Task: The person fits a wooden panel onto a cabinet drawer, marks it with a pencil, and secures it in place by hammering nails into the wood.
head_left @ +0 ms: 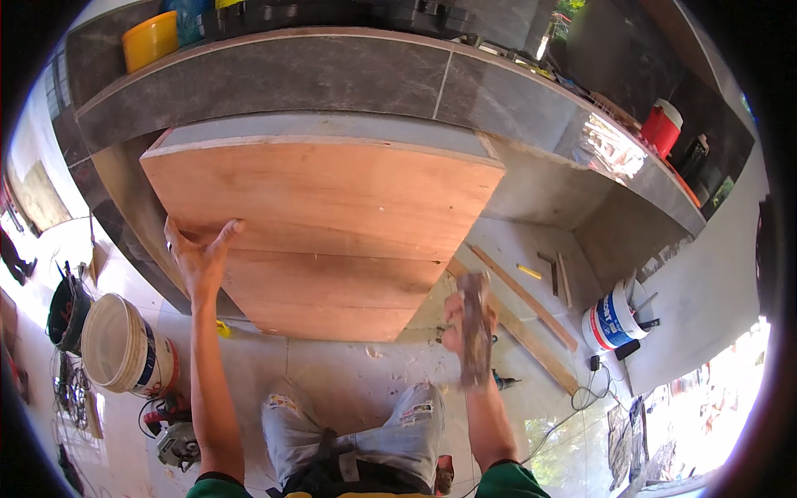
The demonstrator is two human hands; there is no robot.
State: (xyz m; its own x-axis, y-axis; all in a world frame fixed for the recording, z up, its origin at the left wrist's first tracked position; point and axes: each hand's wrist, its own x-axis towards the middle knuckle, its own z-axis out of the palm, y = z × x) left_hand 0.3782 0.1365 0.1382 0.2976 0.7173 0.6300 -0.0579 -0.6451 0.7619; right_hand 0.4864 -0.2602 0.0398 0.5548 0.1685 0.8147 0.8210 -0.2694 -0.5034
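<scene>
A plywood cabinet box (332, 195) stands under the counter, its reddish-brown panel toward me and a pale grey board along its top. My left hand (201, 259) grips its left edge, the thumb lying on the panel and the other fingers at the side, partly hidden. In front of the panel's lower right corner, my right hand (453, 319) is closed around a hammer (475, 340). The hammer is raised toward me, blurred by motion, and covers much of that hand. Small nail heads or marks dot the panel.
A dark tiled counter (315, 75) runs above the box. Wood strips (527, 344) lie on the floor to the right, near a white-and-blue tool bucket (610, 319). At left are a dirty white bucket (116, 349) and a power saw (176, 440). A cable (585, 398) trails at lower right.
</scene>
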